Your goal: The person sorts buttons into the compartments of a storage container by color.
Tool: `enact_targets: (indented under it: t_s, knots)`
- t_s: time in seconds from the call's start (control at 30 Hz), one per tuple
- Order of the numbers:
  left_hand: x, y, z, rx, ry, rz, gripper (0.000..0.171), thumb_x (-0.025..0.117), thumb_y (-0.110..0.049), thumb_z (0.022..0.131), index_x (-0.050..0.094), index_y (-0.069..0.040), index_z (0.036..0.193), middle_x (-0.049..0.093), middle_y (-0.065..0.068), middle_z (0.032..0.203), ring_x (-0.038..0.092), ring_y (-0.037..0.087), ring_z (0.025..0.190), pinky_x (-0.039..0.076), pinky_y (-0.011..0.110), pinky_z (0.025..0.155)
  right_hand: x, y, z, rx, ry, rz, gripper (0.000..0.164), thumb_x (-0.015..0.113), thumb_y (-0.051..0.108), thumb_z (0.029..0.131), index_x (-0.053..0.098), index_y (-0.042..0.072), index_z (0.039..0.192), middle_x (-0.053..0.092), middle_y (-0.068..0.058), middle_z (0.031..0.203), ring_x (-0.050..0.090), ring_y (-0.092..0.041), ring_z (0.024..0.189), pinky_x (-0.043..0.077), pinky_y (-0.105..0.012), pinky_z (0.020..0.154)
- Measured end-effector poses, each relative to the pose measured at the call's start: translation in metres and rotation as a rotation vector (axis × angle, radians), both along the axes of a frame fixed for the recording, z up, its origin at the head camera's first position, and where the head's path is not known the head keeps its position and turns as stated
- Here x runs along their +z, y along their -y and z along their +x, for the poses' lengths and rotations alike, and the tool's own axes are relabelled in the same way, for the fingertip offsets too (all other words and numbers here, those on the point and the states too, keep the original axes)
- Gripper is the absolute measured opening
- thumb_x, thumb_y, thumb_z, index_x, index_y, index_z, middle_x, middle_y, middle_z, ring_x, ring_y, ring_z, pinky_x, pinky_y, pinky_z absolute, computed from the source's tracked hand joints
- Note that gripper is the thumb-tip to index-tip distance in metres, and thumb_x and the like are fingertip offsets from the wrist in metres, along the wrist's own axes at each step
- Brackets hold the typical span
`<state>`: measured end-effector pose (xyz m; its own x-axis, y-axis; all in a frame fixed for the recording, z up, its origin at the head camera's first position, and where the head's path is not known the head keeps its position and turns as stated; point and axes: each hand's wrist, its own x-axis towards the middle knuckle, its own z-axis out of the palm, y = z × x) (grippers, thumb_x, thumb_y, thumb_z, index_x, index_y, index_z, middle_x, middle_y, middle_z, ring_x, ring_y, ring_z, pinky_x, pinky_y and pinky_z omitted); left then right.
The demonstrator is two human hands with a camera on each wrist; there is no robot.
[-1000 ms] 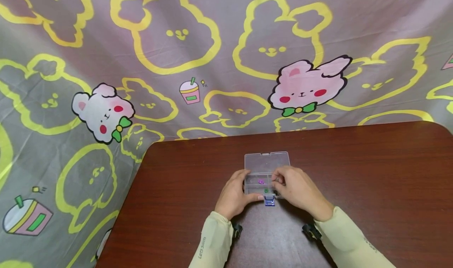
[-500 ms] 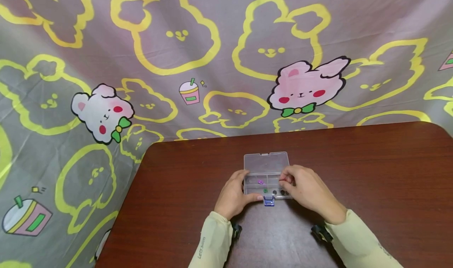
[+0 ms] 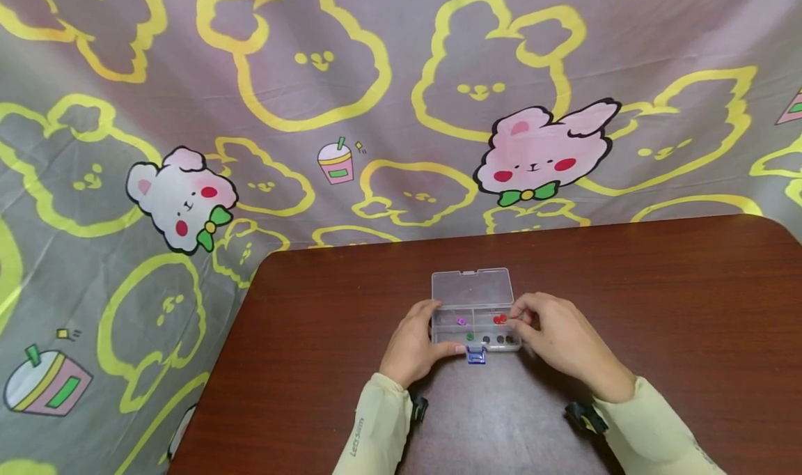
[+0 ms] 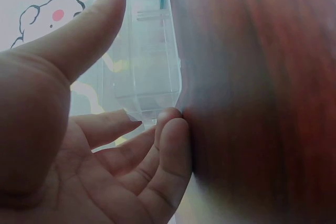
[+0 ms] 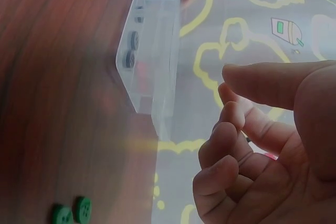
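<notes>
A clear plastic compartment box (image 3: 451,328) stands on the table with its lid (image 3: 473,288) raised at the back. My left hand (image 3: 410,346) holds its left end, thumb by the blue latch (image 3: 476,356) and fingers round the side. Red buttons (image 3: 500,319) lie in the back right compartment and a small purple piece (image 3: 461,321) in the back left. Along the front are a green button (image 3: 470,337) and several dark buttons (image 3: 500,339). Just right of the box, my right hand (image 3: 560,336) has loosely bent fingers with nothing between them.
Two green buttons (image 5: 83,210) lie on the brown tabletop (image 5: 58,103) in the right wrist view. Behind the table hangs a cartoon-print curtain (image 3: 401,134). Black wrist mounts (image 3: 585,417) sit under both sleeves.
My right hand has moved right, from over the box to beside it, and let go of a red button. The red and dark buttons are now uncovered. My left hand stays put.
</notes>
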<state>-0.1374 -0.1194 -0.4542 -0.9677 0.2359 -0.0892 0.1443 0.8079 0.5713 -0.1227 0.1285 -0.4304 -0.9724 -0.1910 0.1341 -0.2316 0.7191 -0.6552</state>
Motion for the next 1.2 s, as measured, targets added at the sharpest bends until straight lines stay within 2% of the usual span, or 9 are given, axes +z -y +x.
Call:
enact_targets:
  t_s: [0.63,0.93,1.2]
  knots:
    - [0.000,0.001,0.001,0.005,0.012,0.009,0.085,0.085,-0.045,0.078,0.050,-0.010,0.148,0.047,0.009,0.151,0.048,0.029,0.135,0.044,0.046,0.108,0.001,-0.029,0.010,-0.036,0.051,0.017,0.008,0.074,0.017,0.092,0.067,0.018,0.088,0.053,0.007,0.071,0.046,-0.010,0.060,0.037,-0.026,0.053]
    - [0.000,0.001,0.001,0.008,0.015,0.015,0.085,0.085,-0.044,0.079,0.050,-0.010,0.148,0.046,0.009,0.152,0.048,0.029,0.136,0.044,0.047,0.108,-0.004,-0.044,0.014,-0.012,0.054,0.025,0.008,0.072,0.016,0.093,0.066,0.018,0.088,0.053,0.008,0.072,0.045,-0.006,0.060,0.037,-0.025,0.054]
    - [0.001,0.001,0.002,0.007,0.024,0.014,0.086,0.085,-0.044,0.079,0.049,-0.010,0.149,0.045,0.009,0.153,0.047,0.029,0.136,0.043,0.046,0.108,-0.011,-0.054,0.017,0.027,0.021,0.021,0.011,0.075,0.014,0.089,0.067,0.021,0.087,0.052,0.011,0.072,0.045,-0.002,0.061,0.038,-0.023,0.055]
